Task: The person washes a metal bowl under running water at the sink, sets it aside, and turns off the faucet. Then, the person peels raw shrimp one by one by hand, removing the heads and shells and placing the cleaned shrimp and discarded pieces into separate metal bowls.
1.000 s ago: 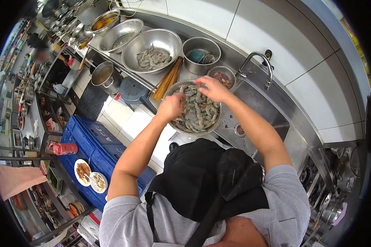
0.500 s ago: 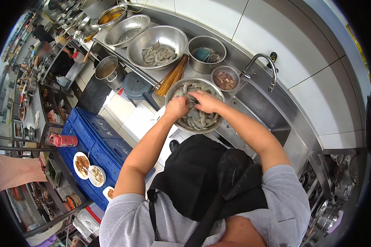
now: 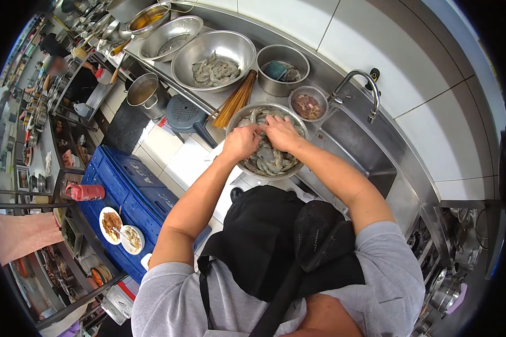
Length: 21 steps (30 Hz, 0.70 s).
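Observation:
A steel bowl point(image 3: 296, 170) full of raw grey shrimp point(image 3: 270, 160) sits at the sink's left edge. Over its far half, my left hand point(image 3: 242, 141) is closed, with fingers curled and thumb toward the other hand. My right hand point(image 3: 282, 133) bends its fingers down beside it, also closed. The fingertips nearly meet around a shrimp, mostly hidden by the fingers. Farther back, a larger steel bowl point(image 3: 239, 48) holds more shrimp. A small bowl of reddish-brown scraps point(image 3: 307, 105) is just beyond my right hand.
Behind stand a steel pot point(image 3: 275, 87) with a green scouring pad and a bundle of thin wooden sticks point(image 3: 236, 104). The sink point(image 3: 357, 146) and faucet point(image 3: 371, 95) are at right. A blue cooler point(image 3: 129, 185) bears plates of food. Another person point(image 3: 84, 78) stands far left.
Both hands have shifted slightly within the bowl. My right hand has moved a little up and its fingers are more bent. The view has tilted slightly.

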Each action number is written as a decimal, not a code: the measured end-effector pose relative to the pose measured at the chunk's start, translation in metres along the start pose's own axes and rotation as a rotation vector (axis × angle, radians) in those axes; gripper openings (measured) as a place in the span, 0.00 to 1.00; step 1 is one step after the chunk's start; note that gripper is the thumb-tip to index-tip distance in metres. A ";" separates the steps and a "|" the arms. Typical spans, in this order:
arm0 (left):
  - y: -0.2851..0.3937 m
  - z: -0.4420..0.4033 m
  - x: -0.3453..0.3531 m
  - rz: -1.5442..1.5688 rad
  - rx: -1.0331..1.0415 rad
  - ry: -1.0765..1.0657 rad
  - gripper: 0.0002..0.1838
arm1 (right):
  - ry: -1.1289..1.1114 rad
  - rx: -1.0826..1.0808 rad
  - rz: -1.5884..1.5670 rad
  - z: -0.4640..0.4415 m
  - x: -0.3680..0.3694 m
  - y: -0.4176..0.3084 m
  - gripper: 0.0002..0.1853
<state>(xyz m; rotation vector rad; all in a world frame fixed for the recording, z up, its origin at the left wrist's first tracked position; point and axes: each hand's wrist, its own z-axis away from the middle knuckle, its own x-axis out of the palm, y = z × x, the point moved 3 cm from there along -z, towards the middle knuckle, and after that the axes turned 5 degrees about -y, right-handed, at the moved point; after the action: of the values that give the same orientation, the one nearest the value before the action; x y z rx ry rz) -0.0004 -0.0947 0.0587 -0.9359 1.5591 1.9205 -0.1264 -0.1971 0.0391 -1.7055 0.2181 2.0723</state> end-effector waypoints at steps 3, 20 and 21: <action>0.006 0.000 0.004 -0.021 -0.005 -0.067 0.14 | 0.028 -0.012 -0.017 0.001 0.002 0.002 0.15; 0.025 -0.016 0.009 0.130 0.066 0.055 0.24 | 0.229 0.037 -0.455 0.018 -0.060 0.020 0.14; 0.027 -0.017 0.008 0.129 0.069 0.058 0.24 | 0.239 0.073 -0.512 0.020 -0.063 0.021 0.15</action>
<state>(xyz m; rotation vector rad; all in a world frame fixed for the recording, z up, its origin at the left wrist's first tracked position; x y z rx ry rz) -0.0219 -0.1181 0.0683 -0.8888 1.7465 1.9276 -0.1443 -0.2235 0.1012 -1.7406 -0.0669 1.4769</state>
